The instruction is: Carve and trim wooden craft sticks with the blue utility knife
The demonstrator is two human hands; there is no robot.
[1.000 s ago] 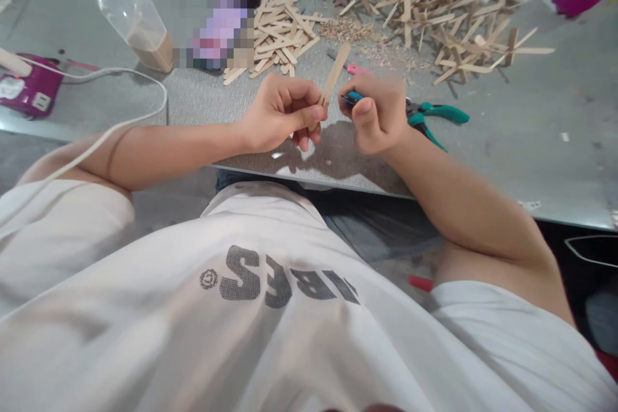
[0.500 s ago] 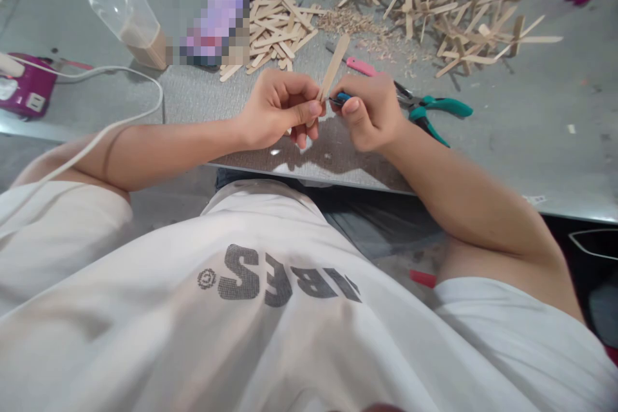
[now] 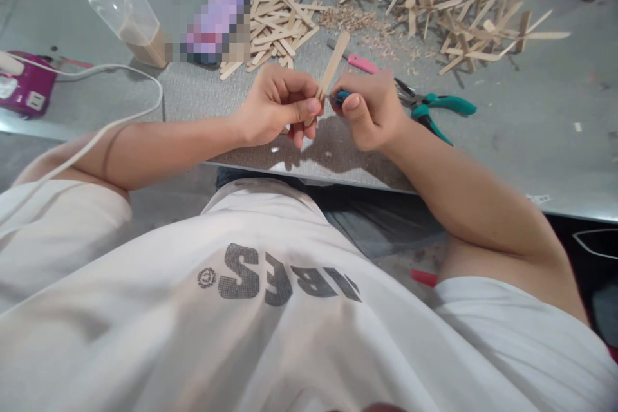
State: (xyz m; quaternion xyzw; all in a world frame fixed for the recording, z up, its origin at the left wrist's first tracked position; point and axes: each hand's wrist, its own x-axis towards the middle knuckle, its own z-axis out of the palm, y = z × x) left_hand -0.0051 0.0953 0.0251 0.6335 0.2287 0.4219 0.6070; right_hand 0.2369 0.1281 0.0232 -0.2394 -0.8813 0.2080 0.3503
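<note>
My left hand (image 3: 280,106) pinches a wooden craft stick (image 3: 336,63) between thumb and fingers, its rounded end pointing up and away. Closed around a small blue-handled tool (image 3: 342,97), my right hand (image 3: 374,112) brings the tool's thin dark tip against or very near the stick's edge, just above my left fingertips. Most of that tool is hidden in my fist, so its exact kind does not show. Beyond my right hand lies a pink-handled tool (image 3: 362,64) with a narrow metal end. Pliers with teal handles (image 3: 449,104) rest partly behind my right wrist.
A pile of craft sticks (image 3: 280,29) lies beyond my hands, beside wood chips (image 3: 347,18). Farther right is a heap of crossed sticks (image 3: 434,3). At left stand a plastic bottle (image 3: 145,45), a phone (image 3: 215,26) and a purple power strip (image 3: 36,87) with a white cable (image 3: 159,93).
The tool's tip has moved slightly left, closer to the craft stick. Both hands keep their grips, and the view has shifted a little.
</note>
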